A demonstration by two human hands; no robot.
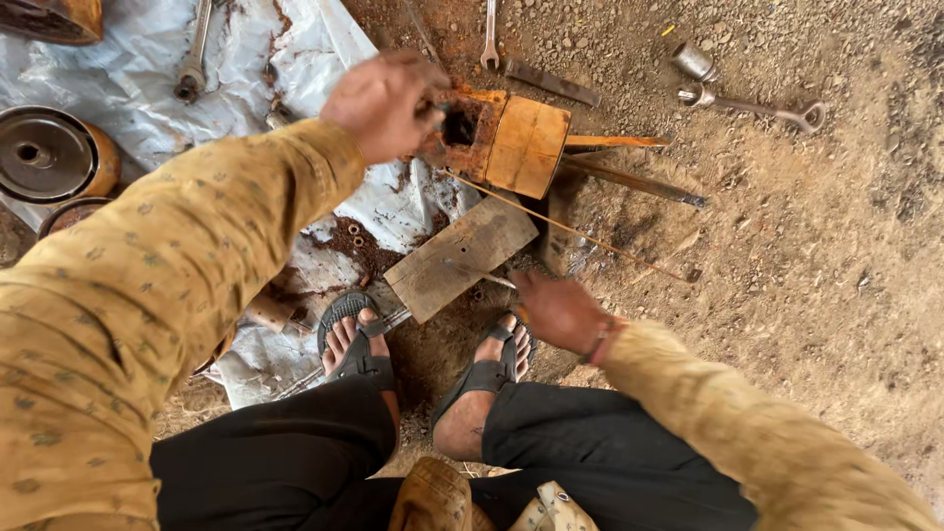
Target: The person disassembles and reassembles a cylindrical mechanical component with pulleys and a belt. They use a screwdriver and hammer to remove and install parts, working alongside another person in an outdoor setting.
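Observation:
My left hand [385, 103] is closed on the rusty end of an orange-brown piston [511, 143] that lies on its side on the ground. My right hand [559, 310] reaches low by my right foot, fingers curled near a thin metal piece beside a wooden board [457, 258]; whether it grips anything is unclear. A long thin rod [570, 228] runs diagonally under the piston. Both sleeves are mustard yellow.
A grey plastic sheet [295, 59] covers the ground at left, with a wrench [192, 59], round metal parts [44, 152] and rust debris. Wrenches [489, 39], a socket [693, 61] and a handle tool [757, 106] lie on the dirt. My sandalled feet [359, 344] stand below.

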